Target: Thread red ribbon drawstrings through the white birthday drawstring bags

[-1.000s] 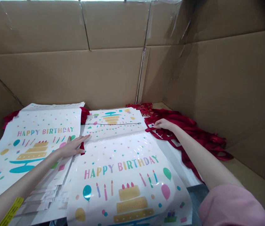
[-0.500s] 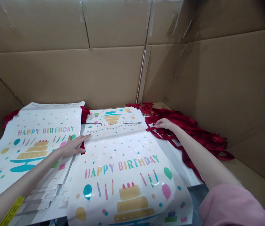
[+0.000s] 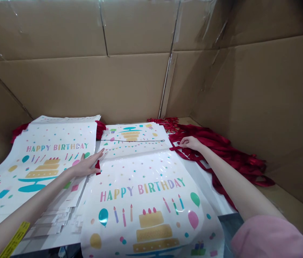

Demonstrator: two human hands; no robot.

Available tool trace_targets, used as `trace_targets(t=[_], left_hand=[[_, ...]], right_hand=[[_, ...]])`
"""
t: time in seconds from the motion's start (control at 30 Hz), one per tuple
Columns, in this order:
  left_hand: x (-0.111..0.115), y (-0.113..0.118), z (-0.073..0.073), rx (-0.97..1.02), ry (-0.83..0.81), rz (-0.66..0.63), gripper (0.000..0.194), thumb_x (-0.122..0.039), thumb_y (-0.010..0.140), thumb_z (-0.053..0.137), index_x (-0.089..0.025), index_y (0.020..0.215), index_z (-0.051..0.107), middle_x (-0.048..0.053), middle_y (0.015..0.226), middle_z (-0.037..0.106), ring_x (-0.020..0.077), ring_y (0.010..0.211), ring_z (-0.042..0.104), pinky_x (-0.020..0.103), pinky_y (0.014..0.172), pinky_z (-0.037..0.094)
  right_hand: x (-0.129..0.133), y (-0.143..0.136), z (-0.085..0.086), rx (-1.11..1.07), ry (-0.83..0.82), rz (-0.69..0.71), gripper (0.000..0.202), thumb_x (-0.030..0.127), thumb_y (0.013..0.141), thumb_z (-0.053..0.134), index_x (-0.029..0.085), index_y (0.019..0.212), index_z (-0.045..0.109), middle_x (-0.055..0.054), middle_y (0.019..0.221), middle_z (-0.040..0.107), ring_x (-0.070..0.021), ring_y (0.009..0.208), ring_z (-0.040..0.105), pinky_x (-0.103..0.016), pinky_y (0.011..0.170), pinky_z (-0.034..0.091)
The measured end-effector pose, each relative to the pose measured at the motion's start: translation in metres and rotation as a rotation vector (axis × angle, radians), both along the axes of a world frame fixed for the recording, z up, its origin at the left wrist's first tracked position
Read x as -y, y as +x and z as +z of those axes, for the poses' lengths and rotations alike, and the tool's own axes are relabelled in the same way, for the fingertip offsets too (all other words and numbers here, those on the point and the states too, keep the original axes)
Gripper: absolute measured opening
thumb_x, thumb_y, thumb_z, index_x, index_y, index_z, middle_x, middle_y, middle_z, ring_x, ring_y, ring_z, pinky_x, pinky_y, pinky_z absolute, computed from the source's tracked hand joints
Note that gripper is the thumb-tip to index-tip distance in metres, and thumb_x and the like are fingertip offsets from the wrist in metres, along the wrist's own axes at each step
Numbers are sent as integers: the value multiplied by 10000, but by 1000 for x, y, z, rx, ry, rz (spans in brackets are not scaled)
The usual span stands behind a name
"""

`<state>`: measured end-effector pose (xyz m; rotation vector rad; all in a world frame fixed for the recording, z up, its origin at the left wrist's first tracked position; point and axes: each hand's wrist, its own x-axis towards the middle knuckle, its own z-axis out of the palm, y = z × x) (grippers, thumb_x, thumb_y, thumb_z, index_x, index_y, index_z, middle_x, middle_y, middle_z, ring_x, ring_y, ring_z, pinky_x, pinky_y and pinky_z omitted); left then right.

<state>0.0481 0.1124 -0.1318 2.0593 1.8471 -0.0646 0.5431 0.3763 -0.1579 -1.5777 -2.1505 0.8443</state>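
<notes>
A glossy white "HAPPY BIRTHDAY" sheet (image 3: 140,172) with a printed cake lies in front of me, folded across its far part. A thin dark wire (image 3: 129,141) with a looped right end lies across it near the fold. My left hand (image 3: 85,165) rests at the sheet's left edge, fingers spread. By its thumb a short red ribbon end (image 3: 98,167) sticks out. At the opposite edge, my right hand (image 3: 190,143) is closed in a pinch on a red ribbon (image 3: 174,148), whose end lies at the sheet's edge.
Left of the sheet stands a stack of similar printed sheets (image 3: 57,134), with red ribbon bunched behind it. A heap of red ribbons (image 3: 221,150) lies to the right, and red cords (image 3: 167,123) lie at the back. Cardboard walls (image 3: 86,86) enclose the back and sides.
The whole view has shifted slightly to the right. Both hands keep nearly the same places on the sheet; the left fingers are spread a little wider.
</notes>
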Motion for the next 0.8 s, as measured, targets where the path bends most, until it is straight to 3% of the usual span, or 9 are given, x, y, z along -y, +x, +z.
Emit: trace_targets(t=[0.2, 0.33, 0.47, 0.53, 0.6, 0.7, 0.8], left_hand=[[0, 1, 0, -2, 15, -6, 873, -483, 864, 451, -268, 1466, -144, 131, 1515, 231, 330, 1374, 233, 569, 1084, 66], [2, 5, 4, 7, 5, 9, 881, -473, 851, 476, -272, 1471, -117, 128, 1520, 217, 330, 1380, 218, 593, 1079, 28], [3, 7, 5, 38, 12, 28, 890, -463, 853, 492, -291, 1467, -128, 122, 1511, 245, 330, 1381, 214, 633, 1056, -23], [3, 6, 3, 53, 20, 26, 908, -460, 850, 505, -272, 1468, -134, 139, 1502, 263, 322, 1380, 221, 622, 1062, -25], [3, 6, 1, 65, 36, 22, 935, -460, 845, 520, -248, 1467, -145, 156, 1488, 289, 314, 1377, 234, 607, 1073, -13], [4, 4, -2, 78, 62, 18, 956, -487, 842, 525, -239, 1466, -156, 162, 1474, 318, 315, 1363, 271, 598, 1081, 0], [4, 4, -4, 81, 73, 4, 949, -507, 846, 516, -246, 1467, -153, 154, 1484, 300, 317, 1358, 281, 582, 1090, -2]], right_hand=[[10, -7, 15, 71, 146, -49, 233, 375, 643, 720, 158, 701, 659, -64, 658, 659, -206, 642, 598, -300, 621, 441], [38, -65, 26, 36, 345, 21, 258, 345, 829, 514, 145, 891, 665, -121, 886, 672, -245, 809, 592, -339, 728, 429], [100, -173, 22, -58, 382, 360, 251, 308, 881, 459, 212, 974, 672, -52, 1022, 671, -204, 944, 588, -305, 855, 427], [134, -227, 14, -154, 432, 752, 304, 265, 908, 408, 199, 1092, 641, -72, 1091, 651, -213, 1037, 562, -340, 923, 404], [162, -269, 4, -188, 452, 1000, 355, 272, 939, 362, 189, 1209, 578, -88, 1203, 605, -210, 1123, 526, -352, 961, 385], [181, -306, -9, -133, 434, 1136, 441, 358, 974, 290, 171, 1326, 480, -95, 1354, 498, -220, 1268, 414, -398, 1038, 317], [176, -311, -16, -11, 372, 1137, 520, 456, 975, 240, 215, 1422, 354, -64, 1477, 329, -237, 1377, 240, -480, 1107, 173]])
